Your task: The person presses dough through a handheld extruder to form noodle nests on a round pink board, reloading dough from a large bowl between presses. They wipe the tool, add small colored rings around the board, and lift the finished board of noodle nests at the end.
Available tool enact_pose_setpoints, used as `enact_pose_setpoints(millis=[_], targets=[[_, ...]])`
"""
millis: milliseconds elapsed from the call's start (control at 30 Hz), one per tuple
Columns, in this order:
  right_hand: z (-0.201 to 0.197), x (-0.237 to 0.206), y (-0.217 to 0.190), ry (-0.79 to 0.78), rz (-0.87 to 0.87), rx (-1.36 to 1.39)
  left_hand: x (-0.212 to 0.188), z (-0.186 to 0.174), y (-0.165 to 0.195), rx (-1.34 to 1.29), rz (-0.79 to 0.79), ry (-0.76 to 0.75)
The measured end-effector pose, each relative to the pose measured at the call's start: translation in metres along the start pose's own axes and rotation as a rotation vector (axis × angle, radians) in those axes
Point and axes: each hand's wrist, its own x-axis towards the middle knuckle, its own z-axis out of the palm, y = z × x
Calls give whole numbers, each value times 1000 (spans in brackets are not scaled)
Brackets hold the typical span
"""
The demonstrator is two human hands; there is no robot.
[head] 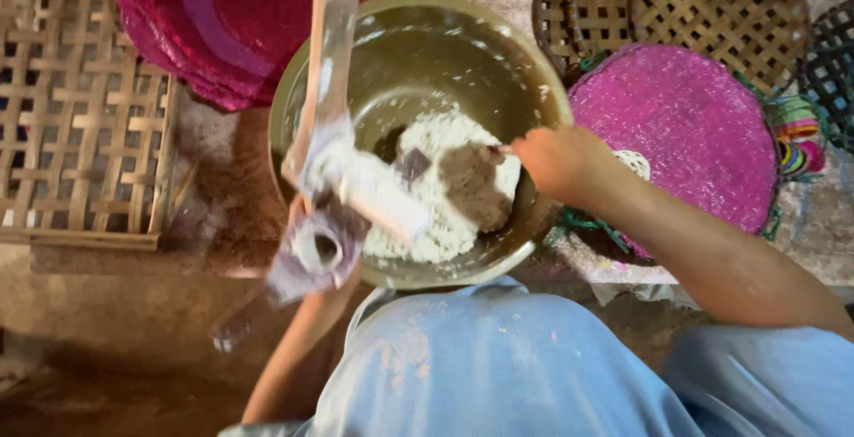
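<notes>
While the right hand [560,160] pinches a thin stick [500,149] over the bowl [498,64], the left grip is blurred, untellable.

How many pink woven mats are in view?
2: one mat at top left behind the bowl, one mat right of it, under baskets. More may be stacked or hidden.

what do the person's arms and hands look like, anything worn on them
Both forearms are bare, with no sleeves reaching the wrists. The right hand shows no glove, ring or watch. The left hand is blurred and coated with pale powder, so any ring there cannot be told. Light blue cloth dusted with white covers the lap.
</notes>
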Motion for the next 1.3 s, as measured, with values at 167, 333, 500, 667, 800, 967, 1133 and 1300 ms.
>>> enact_pose_setpoints(millis=[167,333,500,667,800,967,1133,1300], targets=[[10,61,-1,273,-63,17,28,-4,-36,87,74,57],[61,154,-54,341,-125,92,21,-11,-42,68,16,51],[96,197,-46,-24,-13,487,19,-9,-41,-1,-108,123],[127,152,-69,28,-206,602,27,-6,-41,71,-29,76],[138,142,-80,377,-537,378,33,-6,-37,85,-79,18],[112,162,-87,174,-439,586,29,-7,-39,11,-134,1],[81,138,-54,150,-179,474,33,-2,-40,-58,-160,21],[99,143,-16,-72,84,97,42,-2,-24,132,-63,-73]])
